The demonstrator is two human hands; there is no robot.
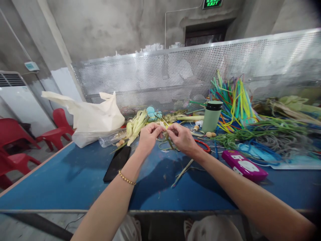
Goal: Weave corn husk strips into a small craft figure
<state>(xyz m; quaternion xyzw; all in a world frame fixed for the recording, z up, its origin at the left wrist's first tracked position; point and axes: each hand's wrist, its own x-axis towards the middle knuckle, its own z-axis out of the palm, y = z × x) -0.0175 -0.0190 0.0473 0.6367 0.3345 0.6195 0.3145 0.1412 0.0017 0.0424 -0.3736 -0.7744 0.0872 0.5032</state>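
Observation:
My left hand [149,136] and my right hand [182,138] meet over the middle of the blue table [82,187], both closed in a pinch. Between the fingertips is a small pale strip [163,124] that looks like corn husk; its full shape is partly hidden by the fingers. Just below the hands lie thin green scraps [164,146] and a longer dry stalk [182,173]. Red-handled scissors [202,145] rest partly behind my right wrist. A bundle of pale green husks [136,125] lies beyond my left hand.
A black phone [117,164], a clear bottle [107,140] and a white plastic bag [96,117] are to the left. On the right are a green tumbler [212,117], a purple case [244,165], green cords [263,132] and colourful strips [238,100]. A perforated metal screen [150,73] stands behind.

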